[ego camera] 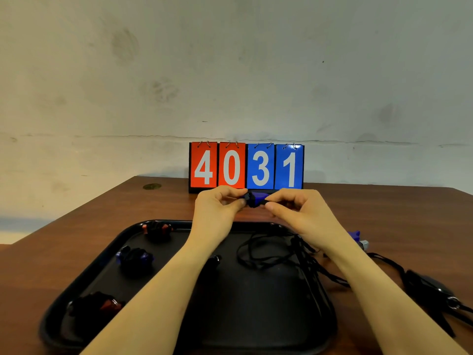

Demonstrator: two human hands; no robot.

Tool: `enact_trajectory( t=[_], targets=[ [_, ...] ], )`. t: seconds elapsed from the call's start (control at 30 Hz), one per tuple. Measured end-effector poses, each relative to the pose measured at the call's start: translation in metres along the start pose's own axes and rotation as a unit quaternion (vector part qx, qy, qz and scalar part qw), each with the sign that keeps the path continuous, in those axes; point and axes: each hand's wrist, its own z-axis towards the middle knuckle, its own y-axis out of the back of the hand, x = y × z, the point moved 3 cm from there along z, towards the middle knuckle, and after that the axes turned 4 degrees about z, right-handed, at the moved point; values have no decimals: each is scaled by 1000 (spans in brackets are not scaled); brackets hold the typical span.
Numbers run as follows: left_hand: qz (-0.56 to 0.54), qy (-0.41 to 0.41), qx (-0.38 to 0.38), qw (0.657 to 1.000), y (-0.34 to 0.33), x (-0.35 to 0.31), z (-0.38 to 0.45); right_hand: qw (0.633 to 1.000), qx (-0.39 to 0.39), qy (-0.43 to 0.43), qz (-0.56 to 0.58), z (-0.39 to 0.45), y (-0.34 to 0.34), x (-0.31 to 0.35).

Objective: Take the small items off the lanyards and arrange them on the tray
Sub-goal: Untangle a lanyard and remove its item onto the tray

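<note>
Both hands are raised above the far rim of the black tray (122, 238) and share a small blue and black item (256, 198). My left hand (217, 203) pinches its left end, and my right hand (294, 204) pinches its right end. A black lanyard cord (258, 252) hangs from my right hand and loops onto the tray. On the tray's left side lie three small items: a red and black one (157, 230) at the back, a blue and black one (135, 257) in the middle, a red and black one (98, 304) in front.
A flip scoreboard (246, 166) reading 4031 stands at the back of the brown table (384, 216). To the right of the tray lie more black lanyards (430, 288) with clips and a blue item (355, 235). A wall rises behind the table.
</note>
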Motion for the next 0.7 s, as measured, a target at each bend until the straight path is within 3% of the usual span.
enact_trajectory(
  t=[0.1,0.23,0.47,0.7],
  targets=[
    [42,-31,17,998,-1,-2,-1,977,-34,122,-174,1,-4,0],
    [61,-45,60,995,-5,-3,-2,960,-70,158,-219,1,1,-3],
    [51,-64,111,990,-7,-6,-6,985,-102,80,-112,5,9,-11],
    [-45,-71,150,985,-8,-12,-11,991,-117,-27,67,6,15,-16]
  ],
)
